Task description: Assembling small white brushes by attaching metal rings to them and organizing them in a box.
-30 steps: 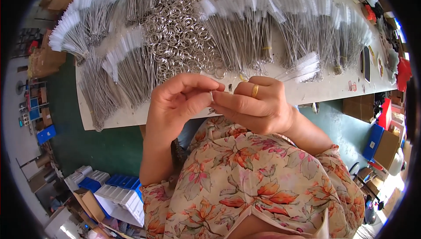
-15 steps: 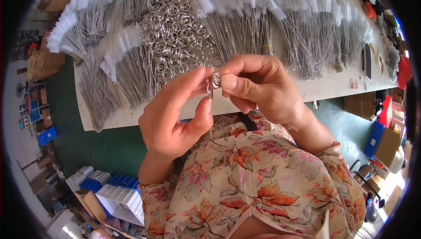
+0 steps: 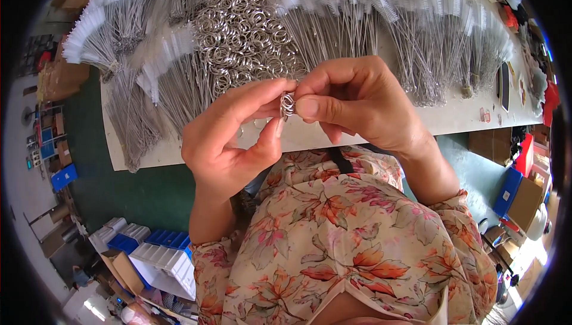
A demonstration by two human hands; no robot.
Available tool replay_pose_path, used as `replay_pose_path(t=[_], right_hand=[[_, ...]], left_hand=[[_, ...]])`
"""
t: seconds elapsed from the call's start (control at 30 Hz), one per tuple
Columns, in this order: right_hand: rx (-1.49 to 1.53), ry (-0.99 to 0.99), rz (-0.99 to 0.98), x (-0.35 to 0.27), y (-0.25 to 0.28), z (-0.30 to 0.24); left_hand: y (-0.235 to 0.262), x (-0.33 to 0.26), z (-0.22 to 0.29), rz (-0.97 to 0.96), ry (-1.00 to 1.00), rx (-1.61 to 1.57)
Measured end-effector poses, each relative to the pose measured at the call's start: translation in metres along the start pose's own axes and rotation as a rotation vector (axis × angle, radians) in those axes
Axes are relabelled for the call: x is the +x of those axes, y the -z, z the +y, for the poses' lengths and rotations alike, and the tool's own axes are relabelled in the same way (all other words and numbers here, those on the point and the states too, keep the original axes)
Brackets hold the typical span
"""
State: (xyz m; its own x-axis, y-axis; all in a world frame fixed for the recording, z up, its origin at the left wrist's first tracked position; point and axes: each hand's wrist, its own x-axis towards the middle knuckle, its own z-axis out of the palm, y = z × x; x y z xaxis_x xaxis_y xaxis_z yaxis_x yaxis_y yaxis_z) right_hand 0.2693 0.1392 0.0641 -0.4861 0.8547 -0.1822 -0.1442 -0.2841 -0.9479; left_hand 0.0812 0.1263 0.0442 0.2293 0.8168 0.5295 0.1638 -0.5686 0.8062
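From my remote station, compared with one second earlier: the right hand [image 3: 376, 107] has turned, bringing its thumb [image 3: 322, 109] into sight; the left hand [image 3: 215, 140] has straightened its fingers; a cluster of metal rings [image 3: 288, 105] now shows between their fingertips

Small round silver metal rings [image 3: 288, 105], bright and uniform in colour; long wire brushes [image 3: 419, 53], grey-stemmed with white bristles; flat tabletop [image 3: 456, 115], cream-white; smooth floor [image 3: 134, 206], dark green; cloth garment [image 3: 363, 235], cream, printed with orange, pink and grey leaves and flowers.
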Motion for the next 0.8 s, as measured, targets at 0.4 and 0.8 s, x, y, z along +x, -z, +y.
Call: replay_pose_path(t=[0.4,0.8], right_hand=[[-0.039,0.116,0.024,-0.004,-0.004,0.014],[-0.114,-0.027,-0.01,0.003,0.005,0.003]], left_hand=[[-0.012,-0.013,0.003,0.15,0.131,-0.185],[-0.008,-0.006,-0.008,0.044,0.029,-0.025]])
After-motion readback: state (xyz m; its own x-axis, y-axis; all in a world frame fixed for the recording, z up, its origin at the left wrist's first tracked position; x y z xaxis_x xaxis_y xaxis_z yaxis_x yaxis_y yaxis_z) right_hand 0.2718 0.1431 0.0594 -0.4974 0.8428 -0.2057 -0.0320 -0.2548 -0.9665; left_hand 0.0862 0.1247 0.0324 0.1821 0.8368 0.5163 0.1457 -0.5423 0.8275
